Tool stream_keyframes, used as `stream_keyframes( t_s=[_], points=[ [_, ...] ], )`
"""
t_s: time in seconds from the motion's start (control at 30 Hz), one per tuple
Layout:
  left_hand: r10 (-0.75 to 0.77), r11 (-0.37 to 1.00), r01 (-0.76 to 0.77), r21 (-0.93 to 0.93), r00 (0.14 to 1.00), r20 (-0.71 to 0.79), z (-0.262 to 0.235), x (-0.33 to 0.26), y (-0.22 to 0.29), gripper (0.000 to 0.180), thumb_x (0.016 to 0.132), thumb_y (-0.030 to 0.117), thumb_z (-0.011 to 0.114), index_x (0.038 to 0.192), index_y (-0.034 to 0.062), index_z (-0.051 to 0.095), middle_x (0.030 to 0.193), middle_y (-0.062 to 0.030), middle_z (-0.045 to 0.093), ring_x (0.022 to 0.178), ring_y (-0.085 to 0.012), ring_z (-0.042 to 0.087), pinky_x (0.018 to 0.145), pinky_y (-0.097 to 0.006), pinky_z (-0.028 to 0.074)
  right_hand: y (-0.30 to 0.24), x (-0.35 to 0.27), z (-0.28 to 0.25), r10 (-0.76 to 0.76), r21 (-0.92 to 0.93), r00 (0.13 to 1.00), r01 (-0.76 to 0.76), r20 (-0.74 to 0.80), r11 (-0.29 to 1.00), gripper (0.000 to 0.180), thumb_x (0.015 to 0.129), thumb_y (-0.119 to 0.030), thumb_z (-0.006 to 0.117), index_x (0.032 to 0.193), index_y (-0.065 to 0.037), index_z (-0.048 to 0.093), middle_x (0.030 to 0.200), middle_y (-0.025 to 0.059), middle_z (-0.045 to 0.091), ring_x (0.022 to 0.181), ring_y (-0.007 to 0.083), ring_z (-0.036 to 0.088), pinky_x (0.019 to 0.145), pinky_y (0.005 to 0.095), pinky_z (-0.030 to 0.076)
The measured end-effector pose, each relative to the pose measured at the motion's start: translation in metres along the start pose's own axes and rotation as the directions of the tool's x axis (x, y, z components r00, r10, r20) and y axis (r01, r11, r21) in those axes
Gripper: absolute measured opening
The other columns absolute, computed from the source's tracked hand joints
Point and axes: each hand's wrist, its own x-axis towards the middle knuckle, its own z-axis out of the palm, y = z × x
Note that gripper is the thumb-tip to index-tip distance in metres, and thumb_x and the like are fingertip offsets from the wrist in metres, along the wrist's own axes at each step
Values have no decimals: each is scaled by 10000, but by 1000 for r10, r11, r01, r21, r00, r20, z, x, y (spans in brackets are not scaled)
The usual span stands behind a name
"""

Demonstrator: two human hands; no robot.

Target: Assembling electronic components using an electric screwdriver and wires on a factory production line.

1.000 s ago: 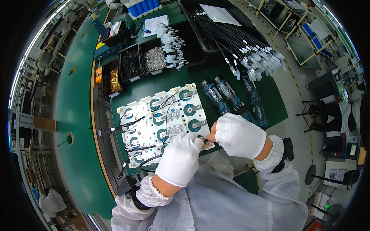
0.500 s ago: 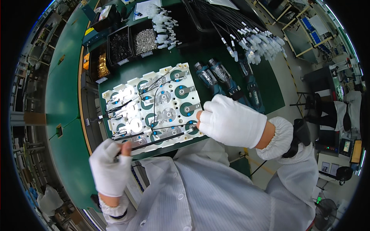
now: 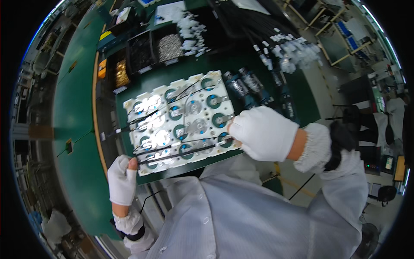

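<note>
Left hand (image 3: 122, 183): bare fingertips pinched on the left end of a black cable (image 3: 185, 153), drawn taut. Right hand (image 3: 267, 134), also white-gloved: fingers curled in at the cable's other end; cannot tell whether they grip it. Cable runs slantwise over the near edge of a white board (image 3: 222, 87) with round green and clear discs, thin dark wires across it. Board lies on the green surface (image 3: 307, 105). Beyond its right side, three teal-and-black power tools (image 3: 241, 88). Farther off: bins of gold (image 3: 121, 74), black (image 3: 140, 52) and silver (image 3: 170, 47) small parts; right of these, a bundle of white-tipped cables (image 3: 295, 54).
</note>
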Motion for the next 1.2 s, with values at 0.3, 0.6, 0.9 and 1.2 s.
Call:
stream_keyframes(
  t_s=[0.3,0.6,0.9,1.2],
  points=[
    [-70,988,87,-126,989,134,-1,4,-15,373,1077,202,480,786,-30,461,721,-67,409,673,-152,371,622,-316,340,-5,-2,14,23,-105,991,-37,-134,994,133,932,-224,617,930,-91,628,855,67,651,713,239,644,609,375,515],
    [-4,985,29,-170,989,146,1,9,-8,405,1081,219,481,770,-40,486,706,-86,432,653,-162,386,616,-320,353,-9,-3,15,-2,-243,1000,1,-3,970,156,910,-196,578,1033,-115,632,950,41,645,814,200,633,688,350,476],
    [-74,993,73,-93,997,0,-13,4,13,317,1013,169,605,783,-48,584,714,-83,536,644,-146,486,607,-313,397,70,27,-18,157,-406,717,-545,-679,734,268,818,-333,739,961,-110,697,957,64,662,909,261,587,754,417,453],
    [-42,886,-45,-462,983,-176,-23,21,77,450,1068,384,478,981,-18,662,932,-85,679,844,-154,613,794,-284,455,24,31,-25,208,-59,457,-502,-865,863,153,902,-54,624,1048,-82,587,840,98,609,783,341,597,719,456,458]
  ],
)
